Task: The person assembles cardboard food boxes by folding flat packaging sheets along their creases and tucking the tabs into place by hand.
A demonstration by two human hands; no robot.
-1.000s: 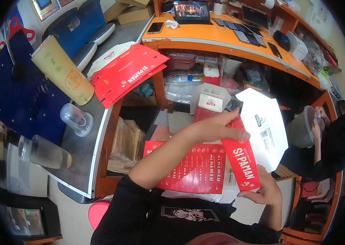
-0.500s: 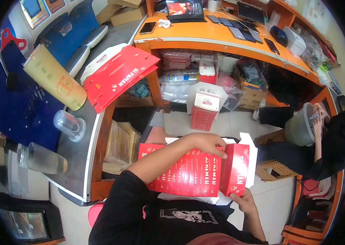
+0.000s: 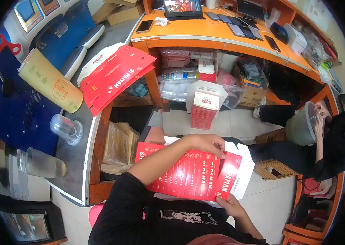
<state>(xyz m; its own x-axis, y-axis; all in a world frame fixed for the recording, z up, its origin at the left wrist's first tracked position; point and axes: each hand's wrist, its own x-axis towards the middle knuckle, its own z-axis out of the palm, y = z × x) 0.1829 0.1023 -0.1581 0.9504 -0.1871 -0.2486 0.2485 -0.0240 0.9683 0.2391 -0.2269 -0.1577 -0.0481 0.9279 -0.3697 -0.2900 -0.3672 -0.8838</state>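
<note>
Fanned across my lap is a stack of flat red cartons (image 3: pixel 180 179) printed "SI PAMAN", overlapping one another. At its right end a single red carton (image 3: pixel 226 179), with a white flap on its right side, is tilted slightly over the others. My left hand (image 3: pixel 209 145) reaches across the stack and curls its fingers at the upper edge of that carton. Its lower edge is pinched by my right hand (image 3: pixel 230 205), thumb on the printed face. Some of my left fingertips are hidden.
A tall stack of folded red-and-white cartons (image 3: pixel 206 108) stands on the floor ahead. More flat red cartons (image 3: pixel 117 77) lie on the left counter beside a yellow cup (image 3: pixel 52 81) and clear jars. At right, another person holds a clear tub (image 3: pixel 301 124).
The rightmost carton has moved left against the stack and now looks flatter. My right hand has shifted left and slightly down with it; my left hand stays nearly in place.
</note>
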